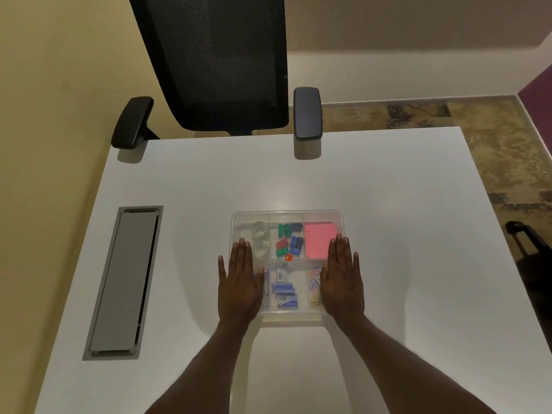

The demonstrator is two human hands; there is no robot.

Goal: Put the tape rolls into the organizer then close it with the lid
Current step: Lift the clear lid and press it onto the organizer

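Note:
A clear plastic organizer (287, 215) sits mid-table with a transparent lid lying over it. Two clear tape rolls (260, 230) lie in its far-left compartment, one behind the other. My left hand (239, 282) rests flat, fingers together, on the lid's left side. On the right side my right hand (342, 279) lies flat the same way. Neither hand grips anything. The hands hide parts of the left and right compartments.
Other compartments hold coloured binder clips (288, 239), a pink note pad (318, 240), blue staple boxes (285, 292) and paper clips (315, 283). A grey cable hatch (124, 282) is set into the white table (403, 234) at left. A black office chair (221, 64) stands beyond the far edge.

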